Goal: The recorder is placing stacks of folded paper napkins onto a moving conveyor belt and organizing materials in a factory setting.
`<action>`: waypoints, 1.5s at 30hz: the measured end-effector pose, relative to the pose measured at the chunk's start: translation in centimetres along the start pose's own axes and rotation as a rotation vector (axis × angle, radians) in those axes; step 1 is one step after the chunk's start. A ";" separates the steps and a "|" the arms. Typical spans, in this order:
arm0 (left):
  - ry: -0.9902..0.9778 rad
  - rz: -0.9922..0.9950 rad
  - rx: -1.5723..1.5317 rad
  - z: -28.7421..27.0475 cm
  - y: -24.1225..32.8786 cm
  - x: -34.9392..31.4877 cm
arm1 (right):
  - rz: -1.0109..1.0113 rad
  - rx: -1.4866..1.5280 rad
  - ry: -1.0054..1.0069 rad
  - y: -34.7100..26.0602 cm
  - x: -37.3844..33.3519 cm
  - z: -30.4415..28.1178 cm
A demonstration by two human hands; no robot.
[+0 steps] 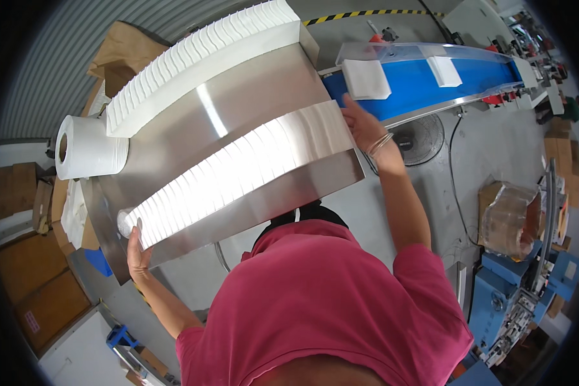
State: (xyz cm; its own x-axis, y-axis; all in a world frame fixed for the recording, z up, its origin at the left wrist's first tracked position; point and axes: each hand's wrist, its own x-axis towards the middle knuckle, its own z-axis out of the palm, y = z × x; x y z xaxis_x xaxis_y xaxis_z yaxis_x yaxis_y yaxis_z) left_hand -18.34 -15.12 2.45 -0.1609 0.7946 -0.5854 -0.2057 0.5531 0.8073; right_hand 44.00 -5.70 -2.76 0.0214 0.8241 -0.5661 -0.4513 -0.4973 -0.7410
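Row of white bundles point(238, 164) lies between the hands point(139, 258).

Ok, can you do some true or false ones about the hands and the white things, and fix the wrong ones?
1. Two white stacks are on the blue belt. True.
2. The left hand is on the blue belt. False: the left hand is at the left end of the nearer white row.
3. The right hand is by that row's right end. True.
4. The person's shirt is green. False: it's pink.
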 end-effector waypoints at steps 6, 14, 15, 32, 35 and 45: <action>-0.012 -0.022 0.014 -0.1 0.2 -0.1 | -0.093 -0.484 0.089 -1.1 -3.5 5.9; 0.022 -0.003 0.000 0.3 0.2 -0.4 | -0.251 -1.496 0.159 -1.2 -2.2 2.4; 0.051 -0.011 -0.010 0.0 0.1 -0.7 | -0.217 -1.590 -0.120 -3.0 -2.8 2.7; -0.008 -0.016 -0.083 0.8 0.2 0.3 | 0.106 -0.083 -0.001 -1.7 -3.0 5.9; -0.008 -0.007 -0.084 0.9 0.2 0.0 | 0.084 -0.140 0.015 -2.2 -3.9 5.7; -0.053 0.003 -0.094 1.8 0.1 0.4 | 0.206 0.501 0.131 -1.8 0.0 0.1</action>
State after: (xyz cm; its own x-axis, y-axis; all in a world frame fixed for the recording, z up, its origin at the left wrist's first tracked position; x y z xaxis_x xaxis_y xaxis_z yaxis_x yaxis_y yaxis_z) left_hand -16.67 -14.30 2.47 -0.1104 0.8100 -0.5759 -0.2951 0.5266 0.7972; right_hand 44.70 -4.75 -1.39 -0.0157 0.6673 -0.7446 -0.8259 -0.4284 -0.3665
